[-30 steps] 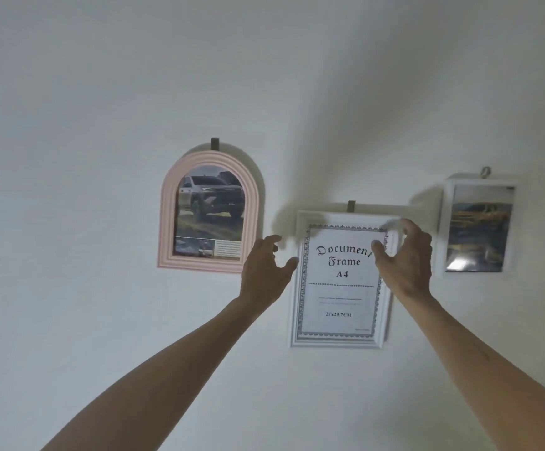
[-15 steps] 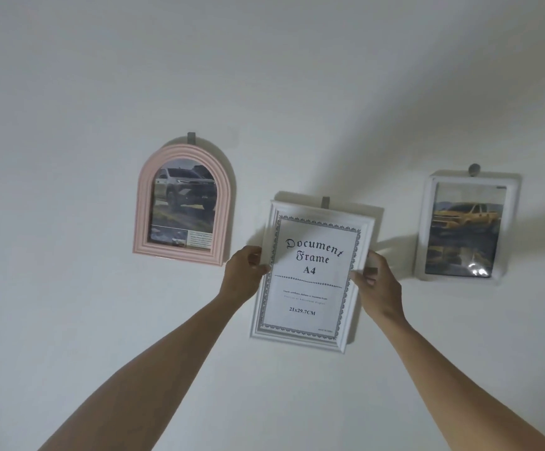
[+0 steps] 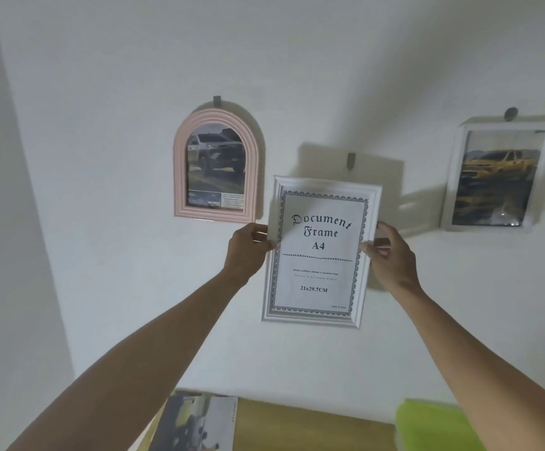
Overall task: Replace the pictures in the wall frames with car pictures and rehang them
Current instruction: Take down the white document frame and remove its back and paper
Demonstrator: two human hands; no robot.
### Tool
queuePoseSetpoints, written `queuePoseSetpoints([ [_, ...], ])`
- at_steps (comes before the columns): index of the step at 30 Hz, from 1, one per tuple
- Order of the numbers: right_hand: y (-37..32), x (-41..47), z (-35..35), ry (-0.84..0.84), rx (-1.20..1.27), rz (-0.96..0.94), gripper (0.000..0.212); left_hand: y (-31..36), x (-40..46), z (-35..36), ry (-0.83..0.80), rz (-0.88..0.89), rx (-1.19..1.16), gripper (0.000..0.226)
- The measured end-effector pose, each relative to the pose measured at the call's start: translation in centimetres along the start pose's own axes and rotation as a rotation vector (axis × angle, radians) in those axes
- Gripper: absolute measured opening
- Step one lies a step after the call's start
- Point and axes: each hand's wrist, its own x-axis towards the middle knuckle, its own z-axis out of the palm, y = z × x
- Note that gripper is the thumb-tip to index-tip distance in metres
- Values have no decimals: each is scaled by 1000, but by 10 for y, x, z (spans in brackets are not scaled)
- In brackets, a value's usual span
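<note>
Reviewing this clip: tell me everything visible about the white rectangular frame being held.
The white rectangular frame with moulded edges holds a stock insert reading "Document Frame A4", bordered in dark ornament, not a car picture. It is upright, slightly tilted, off the grey wall hook and below it. The left hand grips its left edge and the right hand its right edge, thumbs on the front. Its material looks like plastic or painted wood; I cannot tell which.
</note>
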Motion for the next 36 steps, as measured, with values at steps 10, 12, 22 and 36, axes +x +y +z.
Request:
queuePoseSetpoints([
  [10,30,-114,75,-129,-59,194,46,-91,-83,-70,-132,-287,-53,22],
  [12,37,-139,89,-165,-90,249,48,-106,-98,-82,-148,-325,-40,23],
  [22,-11,-237,170,-459,-58,433,54,-165,-188,-100,-174,-255,279,21],
  [36,-23,-238,169,-346,70,605,36,-205,-224,-80,-145,65,328,40],
])
